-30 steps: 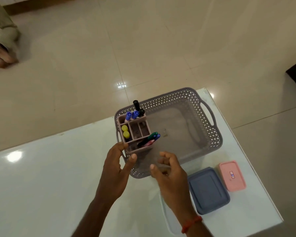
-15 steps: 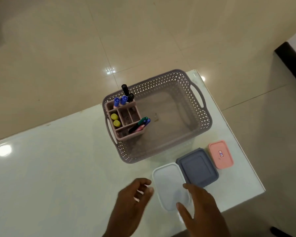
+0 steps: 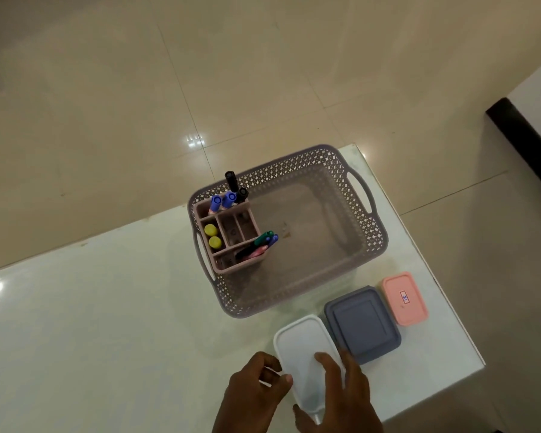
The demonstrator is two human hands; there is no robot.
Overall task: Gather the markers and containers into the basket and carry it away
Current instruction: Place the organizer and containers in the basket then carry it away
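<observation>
A grey lattice basket [image 3: 369, 232] stands on the white table [image 3: 107, 307]. In its left end sits a pink organizer [image 3: 231, 267] holding several markers [image 3: 260, 245]. Three lidded containers lie in front of the basket: a white container [image 3: 303, 342], a grey-blue container [image 3: 361, 323] and a small pink container [image 3: 403, 298]. My right hand [image 3: 347, 398] lies over the white container's near end, fingers on the lid and thumb curled round its near edge. My left hand [image 3: 250, 395] holds its left edge with curled fingers.
The table's right edge runs just past the pink container, and its near edge lies under my right wrist. Beige tiled floor [image 3: 263, 73] surrounds the table. A dark skirting strip [image 3: 519, 135] sits at far right.
Both hands drew back from the organizer in the basket to the white container and closed on it. The view tilted, so the basket sits higher in frame.
</observation>
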